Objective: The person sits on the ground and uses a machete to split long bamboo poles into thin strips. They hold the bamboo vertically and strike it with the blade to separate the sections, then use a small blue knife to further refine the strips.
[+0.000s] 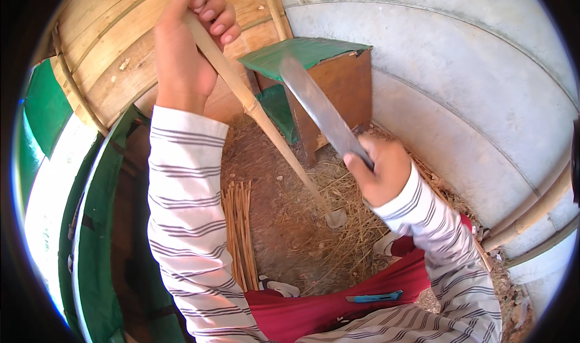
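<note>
My left hand (188,41) is raised high and grips the upper end of a long bamboo stick (266,122). The stick slants down to the right, and its lower end rests on a small pale block (336,218) on the ground. My right hand (379,169) holds the handle of a large knife (317,104); the grey blade points up and to the left, beside the stick and apart from it. Both forearms wear white sleeves with thin stripes.
A bundle of thin bamboo strips (238,234) lies on the straw-covered dirt. A wooden box with a green top (329,83) stands behind, against a grey wall (471,89). A blue utility cutter (374,296) lies on my red lap cloth. A green-edged structure (99,222) sits left.
</note>
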Tool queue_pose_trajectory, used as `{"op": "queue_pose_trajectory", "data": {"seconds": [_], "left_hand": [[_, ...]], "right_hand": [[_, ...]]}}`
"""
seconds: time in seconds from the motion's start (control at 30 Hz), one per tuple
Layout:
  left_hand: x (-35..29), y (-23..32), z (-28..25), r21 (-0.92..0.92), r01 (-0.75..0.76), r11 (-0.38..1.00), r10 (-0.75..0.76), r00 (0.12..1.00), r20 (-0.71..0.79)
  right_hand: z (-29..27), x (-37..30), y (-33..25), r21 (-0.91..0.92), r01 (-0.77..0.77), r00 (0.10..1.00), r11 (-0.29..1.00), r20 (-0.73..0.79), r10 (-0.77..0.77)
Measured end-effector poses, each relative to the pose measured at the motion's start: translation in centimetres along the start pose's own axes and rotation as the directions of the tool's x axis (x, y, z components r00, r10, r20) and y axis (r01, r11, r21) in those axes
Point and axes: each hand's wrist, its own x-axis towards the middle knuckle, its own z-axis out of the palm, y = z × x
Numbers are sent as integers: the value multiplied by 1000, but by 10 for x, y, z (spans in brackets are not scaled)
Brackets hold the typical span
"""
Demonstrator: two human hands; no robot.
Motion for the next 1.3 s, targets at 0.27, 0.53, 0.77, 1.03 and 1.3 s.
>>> {"op": "queue_pose_trajectory", "data": {"seconds": [0.27,0.53,0.77,1.03,1.3], "left_hand": [[34,-30,18,119,22,993,12,963,-271],[30,-42,41,392,-190,900,336,876,-347],[46,-62,26,758,-247,604,570,799,-194],[83,-105,12,907,-422,-14,930,328,167],[41,-63,48,440,-206,874,355,888,-291]], "right_hand": [[-40,77,-70,-252,232,972,939,82,-218],[-29,67,-76,-397,245,968,885,52,-244],[-48,78,-81,-435,210,972,876,188,-140],[-50,80,-85,-558,161,986,814,125,-109],[-46,86,-78,-512,207,973,834,199,-119]]}}
